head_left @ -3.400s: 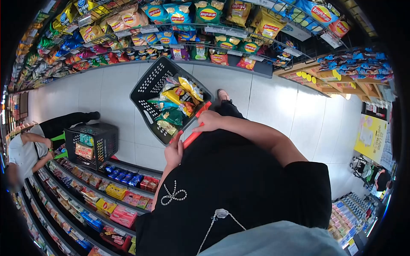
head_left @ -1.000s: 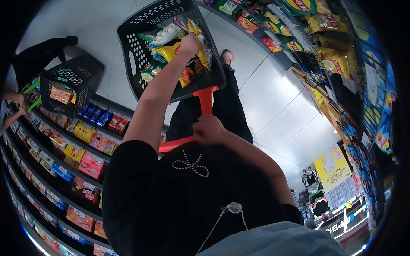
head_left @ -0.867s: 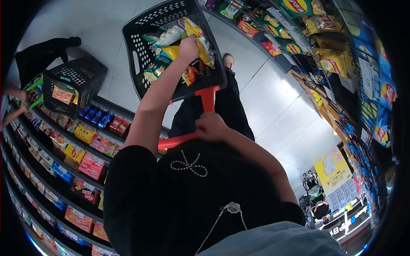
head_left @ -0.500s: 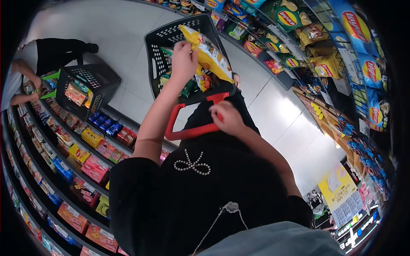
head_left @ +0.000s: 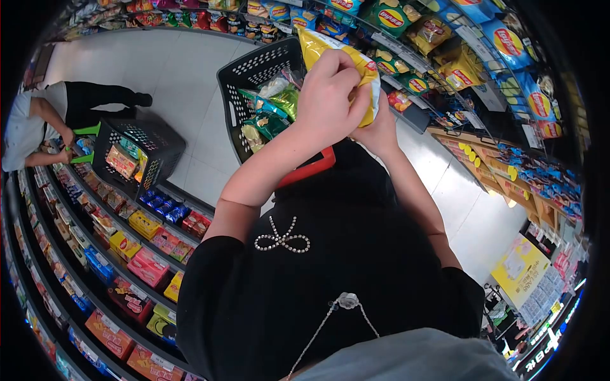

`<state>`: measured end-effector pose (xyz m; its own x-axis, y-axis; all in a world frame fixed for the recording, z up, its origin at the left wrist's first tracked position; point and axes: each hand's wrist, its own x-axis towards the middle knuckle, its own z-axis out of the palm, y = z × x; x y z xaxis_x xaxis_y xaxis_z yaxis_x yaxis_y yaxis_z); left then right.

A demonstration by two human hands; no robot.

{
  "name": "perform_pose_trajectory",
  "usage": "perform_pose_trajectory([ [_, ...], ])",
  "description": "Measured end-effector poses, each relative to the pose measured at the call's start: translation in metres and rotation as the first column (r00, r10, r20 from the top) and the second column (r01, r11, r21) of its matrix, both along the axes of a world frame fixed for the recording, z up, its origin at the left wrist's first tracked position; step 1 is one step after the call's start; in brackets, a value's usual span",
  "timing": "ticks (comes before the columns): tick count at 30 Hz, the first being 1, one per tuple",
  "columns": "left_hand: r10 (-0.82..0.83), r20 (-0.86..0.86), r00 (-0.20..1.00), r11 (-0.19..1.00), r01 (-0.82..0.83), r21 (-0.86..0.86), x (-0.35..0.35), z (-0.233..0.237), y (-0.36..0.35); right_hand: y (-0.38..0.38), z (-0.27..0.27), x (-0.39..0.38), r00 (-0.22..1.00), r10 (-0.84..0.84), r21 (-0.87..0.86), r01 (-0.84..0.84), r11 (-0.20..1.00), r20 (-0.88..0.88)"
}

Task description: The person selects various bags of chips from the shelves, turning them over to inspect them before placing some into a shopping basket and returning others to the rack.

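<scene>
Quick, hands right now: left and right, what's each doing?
Left hand: closed on the yellow crinkly plastic crisp bag.
Right hand: against the same bag, fingers hidden; grip cannot be told.

- Lay's logo, seen upside down: on green bag [head_left: 392, 17] and blue bag [head_left: 506, 43].
- Lettering on held yellow bag [head_left: 314, 41]: illegible.
- Print on yellow poster [head_left: 522, 278]: illegible.

1. The yellow crisp bag [head_left: 365, 67] is glossy, with red print and a white edge, and it is crumpled.
2. It is clamped in the left hand [head_left: 330, 90], its top corner poking out above the knuckles.
3. Its lower edge touches the right hand [head_left: 381, 127], which is just beneath.
</scene>
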<state>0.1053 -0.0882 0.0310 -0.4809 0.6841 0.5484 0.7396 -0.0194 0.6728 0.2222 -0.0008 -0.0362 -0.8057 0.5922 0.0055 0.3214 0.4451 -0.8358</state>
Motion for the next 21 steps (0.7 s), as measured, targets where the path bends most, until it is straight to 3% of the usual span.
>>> perform_pose_trajectory([
  [2,-0.043,0.050,0.998,0.999,0.043,0.005,0.008,0.005,0.006,0.003,0.001,0.009,0.996,-0.001,-0.068,-0.005,0.998,-0.086],
  [3,-0.050,-0.048,0.998,0.998,0.052,0.036,0.009,0.008,0.009,0.004,0.002,0.012,0.995,0.004,-0.105,-0.015,0.994,-0.103],
  [5,-0.091,-0.059,0.994,0.992,0.096,0.084,0.014,0.011,0.013,0.003,0.005,0.017,0.976,0.010,-0.205,-0.056,0.977,-0.218],
  [6,-0.112,-0.064,0.992,0.987,0.118,0.106,0.017,0.012,0.015,0.003,0.003,0.021,0.969,-0.028,-0.350,-0.061,0.935,-0.245],
  [9,0.063,-0.170,0.983,0.983,-0.031,0.183,0.009,0.021,0.004,0.009,-0.002,0.034,0.946,-0.141,-0.682,-0.104,0.724,-0.293],
  [12,0.188,-0.041,0.981,0.973,-0.180,0.142,-0.010,0.004,-0.013,0.021,0.008,0.048,0.925,-0.212,-0.814,-0.150,0.561,-0.316],
  [13,0.169,0.238,0.956,0.975,-0.197,0.099,-0.010,-0.005,-0.018,0.025,0.013,0.053,0.921,-0.223,-0.826,-0.157,0.541,-0.320],
  [14,0.149,0.498,0.854,0.978,-0.200,0.051,-0.011,-0.015,-0.023,0.028,0.017,0.059,0.917,-0.233,-0.837,-0.164,0.522,-0.325],
  [17,-0.111,0.794,0.598,0.990,0.136,0.036,-0.007,-0.031,-0.034,0.036,0.026,0.071,0.907,-0.278,-0.862,-0.152,0.483,-0.316],
  [19,-0.228,0.923,0.311,0.922,0.374,0.101,0.001,-0.031,-0.038,0.038,0.032,0.077,0.900,-0.274,-0.858,-0.175,0.483,-0.338],
  [21,-0.353,0.882,0.312,0.844,0.513,0.156,0.014,-0.032,-0.033,0.037,0.039,0.079,0.909,-0.246,-0.856,-0.187,0.482,-0.337],
])
